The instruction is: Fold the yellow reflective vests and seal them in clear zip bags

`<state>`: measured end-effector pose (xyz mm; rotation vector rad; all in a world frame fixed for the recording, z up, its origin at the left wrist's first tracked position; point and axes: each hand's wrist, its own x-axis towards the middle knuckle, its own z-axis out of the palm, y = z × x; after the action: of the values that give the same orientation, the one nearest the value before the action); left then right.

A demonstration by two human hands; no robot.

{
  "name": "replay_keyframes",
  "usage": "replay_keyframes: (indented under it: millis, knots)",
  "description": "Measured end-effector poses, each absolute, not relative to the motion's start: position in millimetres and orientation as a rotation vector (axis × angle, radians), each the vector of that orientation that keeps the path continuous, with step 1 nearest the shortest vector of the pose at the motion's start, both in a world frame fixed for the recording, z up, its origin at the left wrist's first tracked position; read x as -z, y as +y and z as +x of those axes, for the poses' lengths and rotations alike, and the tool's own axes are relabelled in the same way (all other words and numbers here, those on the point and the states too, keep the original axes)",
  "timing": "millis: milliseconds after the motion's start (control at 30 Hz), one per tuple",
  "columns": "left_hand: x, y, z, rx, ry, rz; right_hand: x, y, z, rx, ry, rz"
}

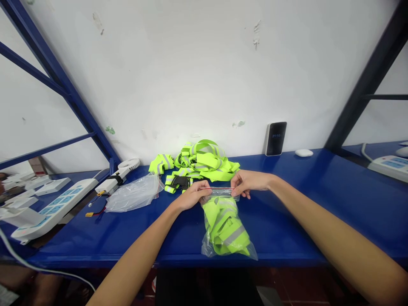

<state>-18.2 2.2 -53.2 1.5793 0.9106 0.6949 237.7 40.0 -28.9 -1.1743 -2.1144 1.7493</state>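
Note:
A clear zip-lock bag [207, 246] with a red line along its top lies at the front edge of the blue table. Inside it is a folded neon-yellow reflective strap [225, 223] with grey stripes. My left hand [196, 194] pinches the left end of the bag's zip strip. At the right end, my right hand [247, 183] grips the same strip between thumb and fingers. Just behind my hands sits a loose heap of similar reflective straps [207, 163], with a black buckle [180, 182] at its front left.
Flat clear plastic bags [134, 195] lie to the left, beside a small white fan [129, 164] and a cable with a yellow connector [90, 214]. A phone-like clock [276, 138] leans near the wall, by a white rounded object [304, 153]. Power strips [57, 208] stand at the far left.

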Motion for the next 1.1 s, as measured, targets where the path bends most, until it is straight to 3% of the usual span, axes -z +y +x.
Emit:
replay_keyframes:
  millis: [1100]
  knots:
    - [57.3,5.8,-19.4,-0.711,0.925,1.544,30.9,41.5,236.8,-1.545,-2.258,-0.938]
